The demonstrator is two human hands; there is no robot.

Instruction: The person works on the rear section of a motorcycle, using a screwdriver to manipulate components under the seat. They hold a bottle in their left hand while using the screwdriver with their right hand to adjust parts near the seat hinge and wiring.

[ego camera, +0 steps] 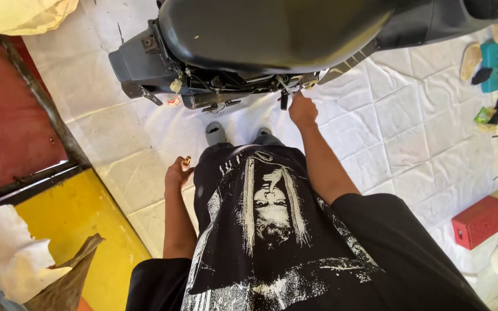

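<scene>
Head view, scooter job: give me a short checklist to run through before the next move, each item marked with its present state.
1. Right hand at the exposed wiring and frame under the black scooter seat: ok, its fingers are on the parts there.
2. What the right hand grips: cannot tell, too small to make out.
3. Left hand holds a small brass-coloured part by the hip: ok.
4. Small dark tool or strap hanging under the frame, beside the right hand: ok, in view.
5. Footing: ok, both grey shoes are on the white creased sheet.
</scene>
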